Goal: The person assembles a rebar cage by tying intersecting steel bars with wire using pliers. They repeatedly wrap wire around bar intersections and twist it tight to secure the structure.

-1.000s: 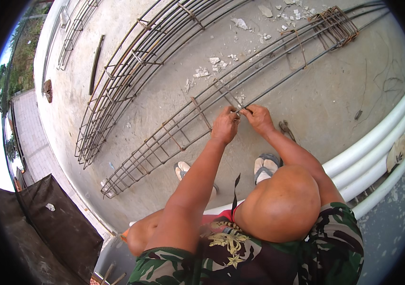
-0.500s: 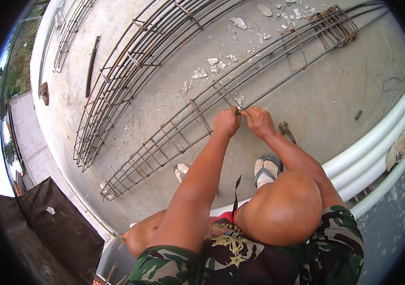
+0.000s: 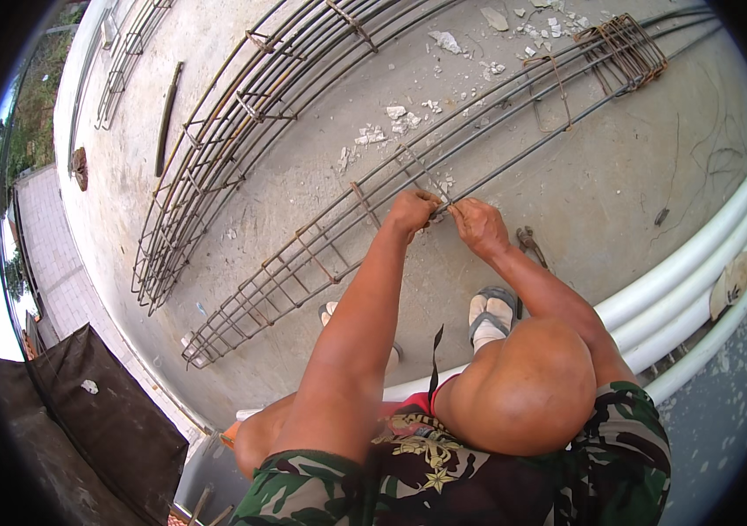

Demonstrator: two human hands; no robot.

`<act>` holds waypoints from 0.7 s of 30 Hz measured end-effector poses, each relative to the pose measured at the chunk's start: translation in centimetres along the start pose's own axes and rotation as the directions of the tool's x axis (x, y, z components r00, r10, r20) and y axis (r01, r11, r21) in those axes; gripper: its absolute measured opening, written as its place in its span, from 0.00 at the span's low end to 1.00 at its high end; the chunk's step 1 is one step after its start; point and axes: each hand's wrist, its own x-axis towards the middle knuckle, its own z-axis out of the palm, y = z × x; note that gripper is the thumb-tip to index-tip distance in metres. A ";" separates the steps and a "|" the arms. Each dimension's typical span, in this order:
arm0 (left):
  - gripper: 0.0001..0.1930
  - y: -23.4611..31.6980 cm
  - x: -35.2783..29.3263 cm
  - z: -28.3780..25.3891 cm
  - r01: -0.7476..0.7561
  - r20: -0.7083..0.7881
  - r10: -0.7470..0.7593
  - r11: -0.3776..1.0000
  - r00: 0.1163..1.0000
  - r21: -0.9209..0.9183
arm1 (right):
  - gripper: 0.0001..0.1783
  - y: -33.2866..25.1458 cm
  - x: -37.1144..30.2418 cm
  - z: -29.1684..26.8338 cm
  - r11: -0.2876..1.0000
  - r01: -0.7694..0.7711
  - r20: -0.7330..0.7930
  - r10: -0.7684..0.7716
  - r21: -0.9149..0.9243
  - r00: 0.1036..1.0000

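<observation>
A long cage of steel rebar point(image 3: 513, 163) lies diagonally across the concrete floor in front of me. Both hands meet at its near bar, where a thin square stirrup point(image 3: 423, 174) crosses it. My left hand point(image 3: 414, 214) is closed at the bar, just left of that corner; whatever its fingers pinch is too small to make out. Pressed against the corner from the right, my right hand point(image 3: 480, 227) has thumb and fingers closed on the stirrup and bar. A pair of pincers point(image 3: 531, 246) lies on the floor beside my right forearm, near my foot.
A larger rebar cage point(image 3: 249, 107) lies beyond, to the left. Bunched stirrups point(image 3: 623, 54) sit around the bars at upper right. Broken white rubble point(image 3: 371, 135) is scattered between the cages. White pipes point(image 3: 697, 254) run along the right edge; a dark sheet point(image 3: 97, 403) hangs lower left.
My left hand has shifted slightly left and up, opening a small gap between the hands. The right hand stays nearly in place at the stirrup corner.
</observation>
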 end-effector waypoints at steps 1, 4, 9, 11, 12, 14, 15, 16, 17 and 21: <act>0.09 0.0 0.3 0.2 -0.002 -0.008 0.002 1.000 1.000 -0.029 | 0.07 0.1 0.0 0.1 1.000 0.007 -0.010 -0.007 0.000 1.000; 0.08 0.4 1.1 1.1 -0.086 -0.061 0.080 0.991 0.995 -0.107 | 0.08 0.0 -0.1 0.2 1.000 0.020 -0.027 -0.020 0.000 0.999; 0.11 0.7 0.8 2.0 -0.099 -0.151 0.051 0.940 0.987 -0.328 | 0.08 0.1 -0.1 0.2 1.000 0.003 0.000 -0.003 -0.014 1.000; 0.13 -0.1 0.3 1.7 -0.191 -0.222 0.119 0.921 0.968 -0.340 | 0.08 -0.3 -0.1 0.4 1.000 0.001 -0.012 -0.001 -0.014 1.000; 0.14 -0.3 -0.2 2.1 -0.250 -0.260 0.176 0.925 0.950 -0.288 | 0.09 -0.3 -0.2 0.2 1.000 -0.008 -0.022 0.008 -0.019 1.000; 0.16 -0.3 -1.8 2.9 -0.339 -0.343 0.308 0.940 0.887 -0.032 | 0.11 -0.6 -0.4 0.1 0.999 -0.015 -0.026 0.014 -0.048 1.000; 0.17 0.7 -3.3 3.8 -0.352 -0.359 0.393 0.919 0.846 0.176 | 0.12 -0.6 -0.6 -0.2 0.997 -0.029 -0.036 0.026 -0.066 0.999; 0.18 1.1 -4.5 4.1 -0.343 -0.370 0.477 0.862 0.797 0.373 | 0.14 -0.9 -0.6 -0.3 0.996 -0.038 -0.034 0.036 -0.074 0.999; 0.18 1.3 -4.9 4.2 -0.344 -0.351 0.497 0.842 0.794 0.415 | 0.15 -1.2 -0.5 -0.3 0.995 -0.050 -0.033 0.047 -0.083 0.998; 0.19 1.2 -5.4 2.7 -0.374 -0.245 0.529 0.796 0.812 0.476 | 0.18 -1.7 0.1 -0.2 0.990 -0.093 -0.002 0.093 -0.102 0.996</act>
